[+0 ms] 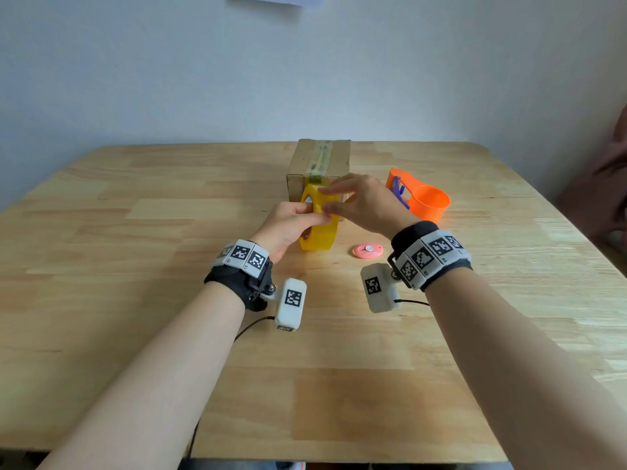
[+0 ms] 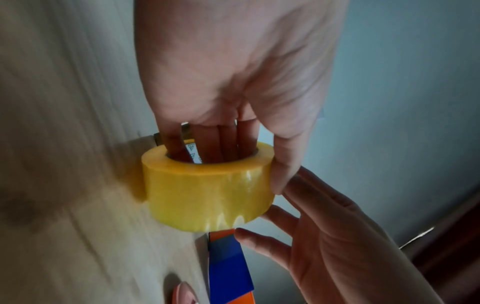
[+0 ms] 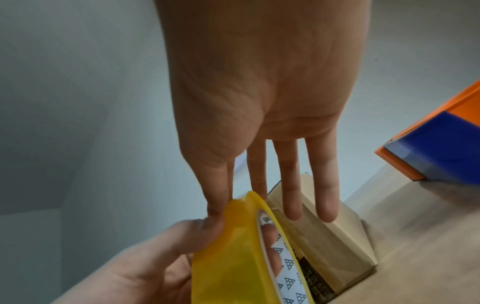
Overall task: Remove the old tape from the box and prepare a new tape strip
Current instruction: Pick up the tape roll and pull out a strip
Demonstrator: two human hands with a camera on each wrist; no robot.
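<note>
A cardboard box (image 1: 320,167) stands at the table's far middle, with an old tape strip (image 1: 321,154) running along its top and down its near face. In front of it my left hand (image 1: 305,212) grips a yellow tape roll (image 1: 320,228) on edge, fingers through the core and thumb on the outer face. The left wrist view shows that grip (image 2: 262,156) on the roll (image 2: 207,195). My right hand (image 1: 330,200) has straight fingers, with thumb and index tips touching the roll's upper outer face. In the right wrist view its fingers (image 3: 259,195) reach over the roll (image 3: 228,257) above the box (image 3: 332,242).
An orange tape dispenser (image 1: 420,195) with a blue part lies right of the box, close behind my right hand. A small pink round object (image 1: 368,251) lies on the wooden table (image 1: 135,300) under my right wrist. A wall rises just behind the box.
</note>
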